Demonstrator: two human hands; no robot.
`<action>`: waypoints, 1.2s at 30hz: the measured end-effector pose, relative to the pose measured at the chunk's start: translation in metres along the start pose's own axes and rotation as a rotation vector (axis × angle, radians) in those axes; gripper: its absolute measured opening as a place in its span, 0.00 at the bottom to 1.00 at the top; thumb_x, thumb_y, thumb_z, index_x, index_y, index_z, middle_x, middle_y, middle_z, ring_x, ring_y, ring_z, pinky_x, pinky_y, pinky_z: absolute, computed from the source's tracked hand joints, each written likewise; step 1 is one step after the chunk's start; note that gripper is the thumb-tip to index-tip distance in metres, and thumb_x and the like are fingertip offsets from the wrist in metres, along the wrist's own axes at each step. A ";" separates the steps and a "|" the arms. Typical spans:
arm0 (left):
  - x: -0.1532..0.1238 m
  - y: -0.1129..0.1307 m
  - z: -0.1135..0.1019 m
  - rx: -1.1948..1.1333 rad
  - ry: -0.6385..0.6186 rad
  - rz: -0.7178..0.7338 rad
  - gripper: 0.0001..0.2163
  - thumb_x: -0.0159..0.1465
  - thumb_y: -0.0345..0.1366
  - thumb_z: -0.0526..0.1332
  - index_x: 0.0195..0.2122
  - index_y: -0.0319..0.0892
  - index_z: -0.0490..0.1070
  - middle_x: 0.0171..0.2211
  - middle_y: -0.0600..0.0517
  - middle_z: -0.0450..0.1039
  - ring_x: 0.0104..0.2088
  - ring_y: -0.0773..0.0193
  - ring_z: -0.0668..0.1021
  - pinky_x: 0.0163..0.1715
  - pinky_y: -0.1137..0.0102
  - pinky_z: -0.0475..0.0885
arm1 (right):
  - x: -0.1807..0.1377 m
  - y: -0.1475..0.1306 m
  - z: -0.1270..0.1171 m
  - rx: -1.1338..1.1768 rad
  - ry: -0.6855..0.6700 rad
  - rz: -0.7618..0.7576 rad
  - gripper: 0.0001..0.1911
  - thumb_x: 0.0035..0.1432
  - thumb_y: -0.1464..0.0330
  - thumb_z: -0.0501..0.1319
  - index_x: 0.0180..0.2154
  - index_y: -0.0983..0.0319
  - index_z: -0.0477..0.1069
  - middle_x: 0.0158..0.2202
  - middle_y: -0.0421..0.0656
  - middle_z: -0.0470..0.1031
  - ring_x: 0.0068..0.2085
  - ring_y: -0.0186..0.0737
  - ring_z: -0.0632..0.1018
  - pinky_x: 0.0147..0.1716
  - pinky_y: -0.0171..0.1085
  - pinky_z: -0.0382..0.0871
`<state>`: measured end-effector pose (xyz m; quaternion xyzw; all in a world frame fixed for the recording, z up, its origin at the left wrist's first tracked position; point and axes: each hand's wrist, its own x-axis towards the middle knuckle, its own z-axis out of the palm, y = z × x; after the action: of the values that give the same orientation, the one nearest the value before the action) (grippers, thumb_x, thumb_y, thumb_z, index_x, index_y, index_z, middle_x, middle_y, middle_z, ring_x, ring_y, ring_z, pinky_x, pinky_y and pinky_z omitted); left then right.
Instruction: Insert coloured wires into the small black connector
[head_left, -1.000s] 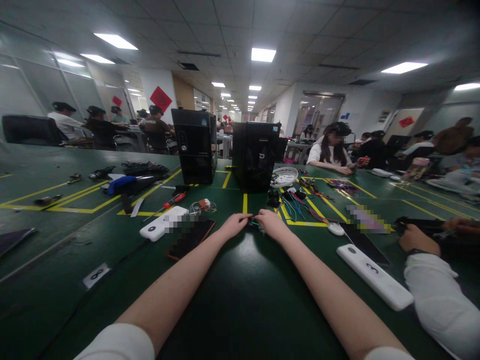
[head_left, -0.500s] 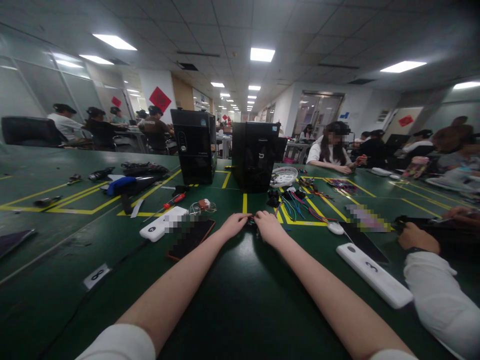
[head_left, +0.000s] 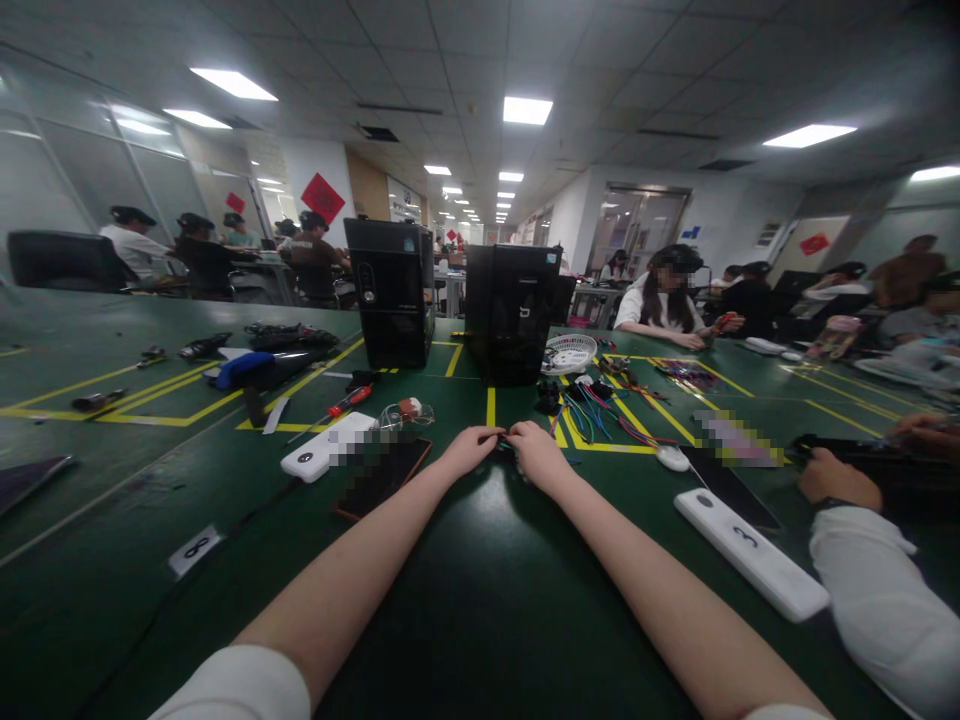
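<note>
Both my arms stretch forward over the green table (head_left: 480, 600). My left hand (head_left: 469, 450) and my right hand (head_left: 536, 452) meet at the middle, fingers pinched together on a small dark part with thin wires (head_left: 504, 443) between them. The part is too small to name. Just beyond the hands lies a tangle of coloured cables (head_left: 600, 415) on the yellow floor-tape lines.
Two black computer towers (head_left: 390, 295) (head_left: 514, 310) stand behind. A phone (head_left: 382, 475), white power banks (head_left: 319, 455) (head_left: 750, 550), a red screwdriver (head_left: 349, 400) and a white basket (head_left: 568, 352) lie around. A co-worker's hand (head_left: 836, 480) rests at the right; other people sit at the far tables.
My hands stay pinched on the small part and have barely shifted. The co-worker's hands at the right moved slightly.
</note>
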<state>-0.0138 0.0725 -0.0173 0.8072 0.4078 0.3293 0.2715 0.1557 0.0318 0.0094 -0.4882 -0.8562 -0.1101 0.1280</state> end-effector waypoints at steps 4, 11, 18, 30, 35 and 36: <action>-0.001 0.002 0.000 0.031 0.012 -0.013 0.15 0.61 0.34 0.52 0.47 0.41 0.72 0.48 0.48 0.72 0.49 0.60 0.73 0.52 0.66 0.64 | 0.000 -0.004 -0.001 -0.057 0.008 -0.039 0.14 0.58 0.76 0.50 0.40 0.66 0.72 0.41 0.48 0.69 0.45 0.41 0.66 0.45 0.37 0.61; -0.001 0.007 -0.001 0.018 -0.001 -0.028 0.15 0.62 0.35 0.52 0.47 0.40 0.72 0.48 0.48 0.73 0.49 0.60 0.73 0.52 0.67 0.64 | -0.005 -0.013 0.006 -0.141 0.056 -0.041 0.15 0.58 0.77 0.48 0.45 0.69 0.67 0.43 0.51 0.68 0.44 0.43 0.66 0.42 0.39 0.61; 0.002 0.002 0.001 -0.014 -0.008 -0.010 0.16 0.63 0.36 0.50 0.47 0.40 0.72 0.48 0.49 0.73 0.49 0.62 0.73 0.52 0.68 0.64 | -0.009 -0.018 0.004 -0.127 0.115 0.041 0.14 0.61 0.71 0.48 0.46 0.65 0.66 0.43 0.50 0.68 0.45 0.43 0.67 0.46 0.41 0.57; 0.007 -0.013 0.007 -0.060 0.081 -0.113 0.18 0.65 0.35 0.45 0.53 0.39 0.65 0.49 0.48 0.71 0.49 0.64 0.73 0.52 0.69 0.65 | -0.010 -0.019 0.003 -0.098 0.016 0.124 0.15 0.62 0.69 0.48 0.48 0.62 0.65 0.42 0.48 0.69 0.40 0.40 0.70 0.39 0.36 0.60; 0.006 -0.010 0.006 -0.006 0.077 -0.115 0.17 0.64 0.33 0.47 0.51 0.39 0.67 0.51 0.47 0.69 0.51 0.63 0.71 0.54 0.68 0.63 | -0.011 -0.018 0.000 -0.056 0.011 0.099 0.16 0.62 0.69 0.47 0.48 0.63 0.66 0.43 0.49 0.68 0.42 0.40 0.70 0.41 0.37 0.61; 0.005 -0.009 0.005 0.001 0.073 -0.117 0.16 0.64 0.33 0.47 0.50 0.40 0.67 0.51 0.48 0.69 0.51 0.63 0.71 0.54 0.68 0.63 | -0.011 -0.018 0.000 -0.046 0.010 0.099 0.16 0.62 0.70 0.47 0.48 0.63 0.66 0.43 0.49 0.68 0.42 0.40 0.70 0.42 0.37 0.61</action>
<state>-0.0119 0.0802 -0.0250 0.7695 0.4641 0.3420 0.2750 0.1455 0.0140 0.0046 -0.5321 -0.8277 -0.1258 0.1261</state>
